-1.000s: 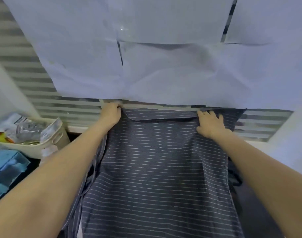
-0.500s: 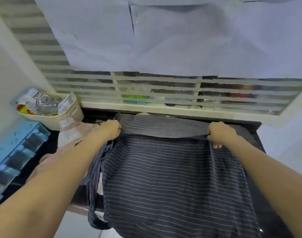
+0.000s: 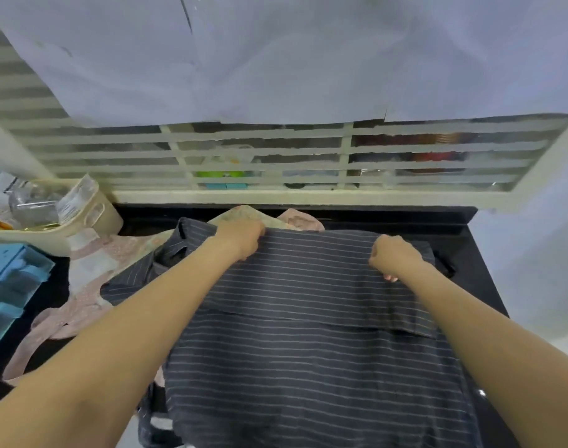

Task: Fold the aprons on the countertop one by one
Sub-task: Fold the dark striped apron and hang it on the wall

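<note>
The dark grey cloth apron with thin pale stripes (image 3: pixel 308 367) lies spread on the black tabletop (image 3: pixel 470 253), and its near part hangs over the front edge toward the person. A flap of it is folded over on itself, with the fold line running across the far side. The left hand (image 3: pixel 243 239) grips the left end of that fold, fingers curled round the cloth. The right hand (image 3: pixel 394 257) grips the right end the same way, in a fist on the fabric. The two hands are well apart, one at each end, likely so the fold stays straight and flat while it is laid down. Under the striped apron is a pale pink patterned cloth (image 3: pixel 92 270), perhaps another apron waiting its turn; it peeks out at the far edge and spreads to the left side. At the far left corner sits a cream plastic basket (image 3: pixel 82 227) full of packets. Just in front of it, along the left edge, is a light blue plastic tray (image 3: pixel 11 286). Behind the tabletop is a window with white bars (image 3: pixel 276 163), and white paper sheets (image 3: pixel 276 59) cover the glass above.
</note>
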Motion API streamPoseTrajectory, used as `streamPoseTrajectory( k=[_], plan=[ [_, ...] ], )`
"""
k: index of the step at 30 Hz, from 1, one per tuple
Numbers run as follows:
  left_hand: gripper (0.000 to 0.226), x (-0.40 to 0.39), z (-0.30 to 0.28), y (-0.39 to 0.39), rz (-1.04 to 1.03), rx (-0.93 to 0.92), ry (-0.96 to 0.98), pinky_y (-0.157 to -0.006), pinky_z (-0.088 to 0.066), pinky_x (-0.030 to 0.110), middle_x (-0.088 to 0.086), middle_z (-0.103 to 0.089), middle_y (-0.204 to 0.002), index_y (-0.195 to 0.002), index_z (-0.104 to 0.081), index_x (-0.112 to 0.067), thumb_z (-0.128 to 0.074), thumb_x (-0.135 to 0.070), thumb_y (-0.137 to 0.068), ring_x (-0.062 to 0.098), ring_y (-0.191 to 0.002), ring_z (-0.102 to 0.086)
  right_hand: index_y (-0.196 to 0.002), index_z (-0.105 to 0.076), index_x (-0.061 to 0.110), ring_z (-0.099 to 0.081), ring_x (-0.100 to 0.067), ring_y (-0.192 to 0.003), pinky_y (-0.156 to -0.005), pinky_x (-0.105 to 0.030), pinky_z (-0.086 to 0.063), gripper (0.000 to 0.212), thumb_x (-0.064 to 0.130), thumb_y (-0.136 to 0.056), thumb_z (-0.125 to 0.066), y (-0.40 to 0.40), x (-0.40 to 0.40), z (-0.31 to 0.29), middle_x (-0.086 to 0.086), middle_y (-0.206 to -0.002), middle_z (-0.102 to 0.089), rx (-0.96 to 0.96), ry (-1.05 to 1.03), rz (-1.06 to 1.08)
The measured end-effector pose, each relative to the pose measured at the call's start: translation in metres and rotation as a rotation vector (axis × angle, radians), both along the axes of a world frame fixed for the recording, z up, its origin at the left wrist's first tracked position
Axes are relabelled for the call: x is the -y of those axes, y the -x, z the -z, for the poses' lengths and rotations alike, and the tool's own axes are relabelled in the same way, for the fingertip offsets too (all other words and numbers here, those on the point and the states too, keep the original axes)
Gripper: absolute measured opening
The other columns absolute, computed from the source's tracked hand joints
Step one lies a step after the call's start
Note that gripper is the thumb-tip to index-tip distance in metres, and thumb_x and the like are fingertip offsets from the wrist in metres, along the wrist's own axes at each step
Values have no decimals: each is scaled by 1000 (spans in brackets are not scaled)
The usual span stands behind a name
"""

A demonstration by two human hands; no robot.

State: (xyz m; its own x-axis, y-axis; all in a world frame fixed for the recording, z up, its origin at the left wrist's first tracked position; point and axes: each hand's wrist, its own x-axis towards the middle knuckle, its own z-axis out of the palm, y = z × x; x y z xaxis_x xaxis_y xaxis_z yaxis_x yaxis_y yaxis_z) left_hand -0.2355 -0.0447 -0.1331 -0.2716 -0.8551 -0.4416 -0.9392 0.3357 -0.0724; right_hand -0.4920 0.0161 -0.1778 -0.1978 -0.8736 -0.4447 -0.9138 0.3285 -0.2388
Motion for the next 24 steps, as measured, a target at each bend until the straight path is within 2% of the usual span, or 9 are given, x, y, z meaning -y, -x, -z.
streamPoseTrajectory(
  k=[2, 4, 6, 8, 11, 14, 16, 19, 24],
  plan=[
    [43, 13, 8, 26, 97, -14, 4, -86, -47, 35, 13, -51, -133, -139, -43, -16, -38, -7, -97, 29, -110, -57, -93, -59, 3, -57, -29, -79, -68, -31, -46, 11, 8, -91, -49, 14, 11, 7, -9, -81, -55, -44, 83, 65],
    [46, 27, 19, 48, 161, -5, -3, -81, -44, 33, 10, -46, -138, -142, -38, -19, -39, -8, -97, 28, -114, -54, -98, -54, 5, -50, -35, -101, -77, -36, -41, 8, 7, -92, -49, 30, 21, 13, -15, -109, -53, -106, 72, 106],
    [44, 36, 27, 61, 159, 4, -57, -77, -42, 30, 7, -51, -133, -141, -39, -18, -41, -12, -97, 25, -109, -57, -115, -47, 7, -38, -41, -118, -93, -44, -36, 24, 5, -91, -48, 44, 27, 19, -18, -134, -33, -152, -11, 155],
    [39, 44, 35, 72, 119, 0, -136, -75, -46, 29, 9, -59, -123, -135, -45, -15, -45, -13, -97, 23, -95, -64, -129, -37, 11, -39, -43, -116, -100, -49, -32, 41, 2, -91, -47, 57, 37, 25, -18, -143, -17, -105, -120, 212],
    [39, 53, 43, 75, 76, 21, -180, -86, -51, 33, 9, -64, -116, -133, -50, -15, -53, -12, -94, 22, -92, -65, -138, -28, 14, -40, -44, -116, -102, -48, -34, 52, 2, -91, -46, 70, 51, 34, -18, -146, -10, -28, -259, 233],
    [31, 58, 42, 73, 23, -23, -175, -87, -52, 35, 12, -63, -109, -127, -56, -10, -47, -12, -97, 24, -87, -68, -144, -22, 6, -31, -39, -129, -106, -39, -27, 59, 8, -92, -52, 83, 60, 35, -19, -144, -26, -89, -357, 68],
    [28, 63, 38, 74, -11, -55, -190, -87, -51, 35, 13, -64, -100, -123, -57, -8, -45, -13, -98, 26, -88, -69, -141, -34, 2, -34, -33, -130, -106, -33, -31, 51, 5, -93, -51, 90, 63, 26, -15, -142, -38, -141, -367, -75],
    [26, 72, 38, 72, -59, -73, -196, -89, -50, 37, 15, -68, -104, -120, -56, -4, -48, -13, -97, 27, -95, -66, -134, -50, 6, -48, -27, -123, -100, -29, -42, 43, -3, -92, -45, 100, 71, 14, -9, -138, -49, -166, -354, -240],
    [22, 84, 43, 86, -218, -311, -226, -69, -51, 24, 18, -71, -85, -115, -51, -4, -37, -16, -101, 21, -65, -66, -120, -53, -5, -54, -31, -112, -89, -31, -44, 29, 2, -93, -46, 134, 98, -10, -17, -125, -55, -225, -167, -32]
  ],
)
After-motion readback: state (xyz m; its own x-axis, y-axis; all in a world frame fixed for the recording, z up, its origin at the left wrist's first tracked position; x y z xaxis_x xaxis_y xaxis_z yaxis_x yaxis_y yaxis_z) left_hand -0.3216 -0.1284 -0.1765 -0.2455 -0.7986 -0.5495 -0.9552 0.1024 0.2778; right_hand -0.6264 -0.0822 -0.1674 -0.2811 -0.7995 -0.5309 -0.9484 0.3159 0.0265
